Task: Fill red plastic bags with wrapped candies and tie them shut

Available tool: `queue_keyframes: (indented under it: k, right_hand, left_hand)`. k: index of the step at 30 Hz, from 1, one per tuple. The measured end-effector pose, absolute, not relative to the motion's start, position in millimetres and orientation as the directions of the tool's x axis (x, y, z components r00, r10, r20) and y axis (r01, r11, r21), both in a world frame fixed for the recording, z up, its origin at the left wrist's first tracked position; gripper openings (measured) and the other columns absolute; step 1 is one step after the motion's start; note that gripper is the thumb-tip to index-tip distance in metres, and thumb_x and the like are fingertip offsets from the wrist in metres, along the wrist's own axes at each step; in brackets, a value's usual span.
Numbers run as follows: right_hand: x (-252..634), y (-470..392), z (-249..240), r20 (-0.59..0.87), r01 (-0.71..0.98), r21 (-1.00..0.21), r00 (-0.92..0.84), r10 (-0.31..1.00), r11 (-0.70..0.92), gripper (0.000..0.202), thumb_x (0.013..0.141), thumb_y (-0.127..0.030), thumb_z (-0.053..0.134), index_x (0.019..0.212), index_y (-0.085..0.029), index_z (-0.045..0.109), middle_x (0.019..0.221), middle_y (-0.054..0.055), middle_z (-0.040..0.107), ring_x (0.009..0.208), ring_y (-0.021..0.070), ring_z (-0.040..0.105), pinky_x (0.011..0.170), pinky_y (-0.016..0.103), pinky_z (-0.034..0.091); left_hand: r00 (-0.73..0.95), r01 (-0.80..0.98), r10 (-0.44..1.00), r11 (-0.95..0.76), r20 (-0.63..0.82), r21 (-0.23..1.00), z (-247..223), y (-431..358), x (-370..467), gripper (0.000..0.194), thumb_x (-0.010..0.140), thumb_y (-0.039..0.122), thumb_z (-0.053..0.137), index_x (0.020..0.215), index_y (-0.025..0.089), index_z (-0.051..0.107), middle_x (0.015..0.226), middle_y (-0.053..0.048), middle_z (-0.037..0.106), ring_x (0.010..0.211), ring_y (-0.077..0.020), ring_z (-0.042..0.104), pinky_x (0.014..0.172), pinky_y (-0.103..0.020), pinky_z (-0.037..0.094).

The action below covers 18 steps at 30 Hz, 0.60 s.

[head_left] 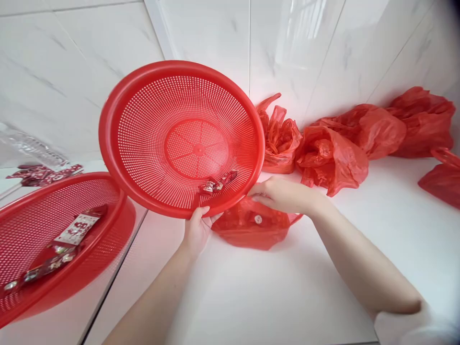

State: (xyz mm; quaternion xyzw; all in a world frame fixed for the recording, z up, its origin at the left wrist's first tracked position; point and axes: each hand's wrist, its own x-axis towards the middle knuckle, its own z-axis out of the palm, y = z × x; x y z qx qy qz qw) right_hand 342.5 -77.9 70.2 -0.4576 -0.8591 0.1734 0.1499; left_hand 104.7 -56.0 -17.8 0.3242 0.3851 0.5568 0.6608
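Note:
A red mesh basket (197, 129) is tilted up on its side, its inside facing me, with a few small wrapped packets (217, 184) lying near its lower rim. My left hand (198, 230) grips that rim from below, thumb over the edge. Just right of the basket, my right hand (276, 194) has its fingers closed at the top of a red plastic bag (251, 230), beside the rim; the fingertips are partly hidden. A round pale spot shows through the bag, which rests on the white surface.
Another red basket (111, 239) holding wrapped packets (78, 229) stands at the left. Behind it lie more packets (48, 175) and a clear plastic bottle (34, 146). Several red bags (334, 158) line the tiled wall (215, 28). One more bag (442, 182) is at the far right.

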Motion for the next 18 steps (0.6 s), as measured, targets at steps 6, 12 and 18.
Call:
queue_keyframes:
  k: [6, 12, 18]
  right_hand:
    - [332, -75, 62, 0.257, 0.739, -0.366, -0.503, 0.825, 0.565, 0.028, 0.094, -0.017, 0.043, 0.11, -0.019, 0.065, 0.105, 0.007, 0.069, 0.091, 0.0189, 0.064, 0.081, 0.031, 0.048]
    - [317, -63, 33, 0.263, 0.835, -0.182, -0.467, 0.844, 0.519, 0.054, 0.091, -0.039, 0.054, 0.136, -0.01, 0.047, 0.138, 0.019, 0.049, 0.129, 0.0338, 0.044, 0.107, 0.055, 0.031]
    - [324, -64, 40, 0.138, 0.779, -0.304, -0.533, 0.835, 0.548, 0.032, 0.089, -0.022, 0.055, 0.12, -0.02, 0.062, 0.109, 0.01, 0.065, 0.095, 0.0221, 0.063, 0.079, 0.033, 0.049]
  left_hand:
    - [0.129, -0.474, 0.989, 0.131, -0.078, 0.871, -20, -64, 111, 0.036, 0.069, 0.016, 0.063, 0.105, 0.018, 0.065, 0.101, -0.004, 0.073, 0.101, -0.0273, 0.066, 0.087, -0.043, 0.055]
    - [0.27, -0.448, 0.959, 0.206, -0.088, 0.87, -21, -75, 114, 0.048, 0.074, 0.016, 0.061, 0.122, 0.02, 0.059, 0.111, -0.006, 0.07, 0.108, -0.0292, 0.063, 0.09, -0.044, 0.054]
    - [0.2, -0.443, 0.976, 0.163, -0.08, 0.882, -30, -67, 110, 0.053, 0.07, 0.016, 0.064, 0.122, 0.022, 0.059, 0.108, -0.005, 0.071, 0.105, -0.029, 0.065, 0.087, -0.044, 0.056]
